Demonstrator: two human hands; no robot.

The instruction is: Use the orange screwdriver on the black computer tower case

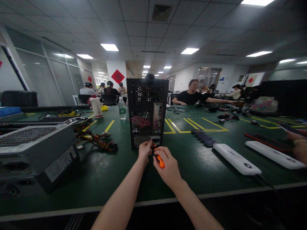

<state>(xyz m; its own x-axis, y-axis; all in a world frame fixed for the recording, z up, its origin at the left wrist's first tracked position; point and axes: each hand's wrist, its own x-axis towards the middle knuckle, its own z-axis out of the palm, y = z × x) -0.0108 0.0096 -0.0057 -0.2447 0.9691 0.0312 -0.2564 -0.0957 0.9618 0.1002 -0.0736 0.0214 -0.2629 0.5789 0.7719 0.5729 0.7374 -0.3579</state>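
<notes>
Black computer case at twelve o'clock, rear panel facing me.
From my remote view, the right hand is wrapped around an orange-handled tool, tip hidden; the left hand, fingers drawn narrow, masks part of the case's lower edge, and I cannot tell whether it pinches anything. From the hands, a grey power supply unit at nine o'clock and another person's hand at three are cut off.

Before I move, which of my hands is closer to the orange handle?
Your right one. The right hand is holding the orange handle, while the left hand is just left of it, by the bottom of the computer case.
</notes>
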